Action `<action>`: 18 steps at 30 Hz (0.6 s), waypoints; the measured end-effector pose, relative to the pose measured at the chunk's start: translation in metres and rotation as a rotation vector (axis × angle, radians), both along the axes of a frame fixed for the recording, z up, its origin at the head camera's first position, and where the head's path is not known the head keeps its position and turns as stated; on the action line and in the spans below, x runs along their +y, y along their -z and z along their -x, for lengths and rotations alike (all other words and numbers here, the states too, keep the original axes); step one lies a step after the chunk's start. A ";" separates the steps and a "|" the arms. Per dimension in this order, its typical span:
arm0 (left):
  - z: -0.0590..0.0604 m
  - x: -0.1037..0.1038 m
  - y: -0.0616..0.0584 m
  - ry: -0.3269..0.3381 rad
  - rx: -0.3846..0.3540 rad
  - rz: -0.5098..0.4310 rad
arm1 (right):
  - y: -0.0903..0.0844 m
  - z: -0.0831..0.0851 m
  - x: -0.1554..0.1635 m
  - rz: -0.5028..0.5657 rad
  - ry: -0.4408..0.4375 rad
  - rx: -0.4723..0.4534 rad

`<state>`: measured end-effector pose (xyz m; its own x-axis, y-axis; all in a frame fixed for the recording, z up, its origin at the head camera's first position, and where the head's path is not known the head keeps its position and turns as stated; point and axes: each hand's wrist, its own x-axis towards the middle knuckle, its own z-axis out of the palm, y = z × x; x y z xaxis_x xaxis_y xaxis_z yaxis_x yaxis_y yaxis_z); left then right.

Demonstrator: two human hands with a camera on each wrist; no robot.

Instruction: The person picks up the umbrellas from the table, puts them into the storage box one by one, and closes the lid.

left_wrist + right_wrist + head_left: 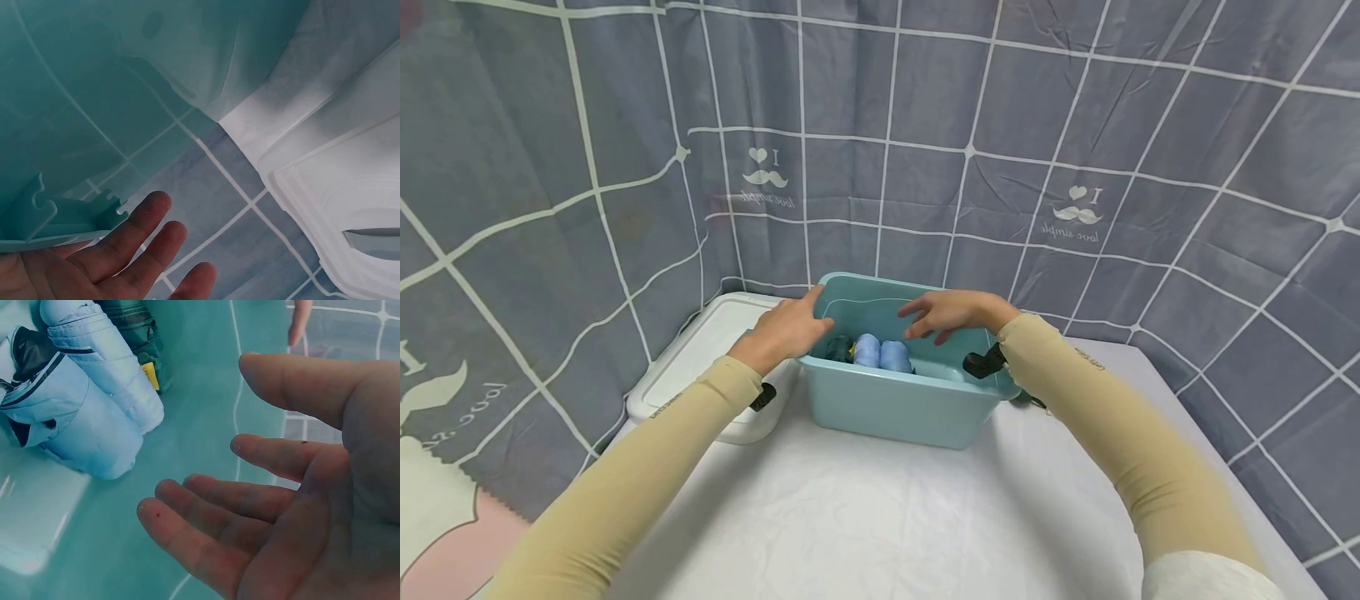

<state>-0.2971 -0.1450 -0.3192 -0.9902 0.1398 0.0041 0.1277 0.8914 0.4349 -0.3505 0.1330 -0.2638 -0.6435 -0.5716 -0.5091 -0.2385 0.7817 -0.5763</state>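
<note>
While the teal bin stood on the white-covered table with two light blue folded umbrellas and a darker one lying in it, the left hand was laid on its left rim, fingers relaxed and nothing grasped. The right hand was held spread and empty above the bin's interior, just over the umbrellas. A firm, even hold on both rims was judged best, the white lidded box touching the bin's left side being kept undisturbed.

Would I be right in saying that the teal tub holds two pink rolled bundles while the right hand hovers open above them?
Not quite: the rolled bundles in the teal tub are light blue, not pink, as the right wrist view shows. The right hand does hover open above them.
</note>
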 end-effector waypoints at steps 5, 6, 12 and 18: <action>0.000 0.000 0.000 -0.002 0.001 0.004 | -0.006 -0.006 0.015 0.042 0.026 0.026; 0.000 0.000 0.000 -0.003 0.002 0.005 | -0.006 -0.008 0.018 0.052 0.032 0.032; 0.000 -0.001 0.001 -0.005 0.011 0.009 | -0.008 -0.014 0.040 0.100 0.050 0.080; 0.001 0.000 0.001 0.000 0.013 0.011 | -0.010 -0.020 0.060 0.146 0.077 0.119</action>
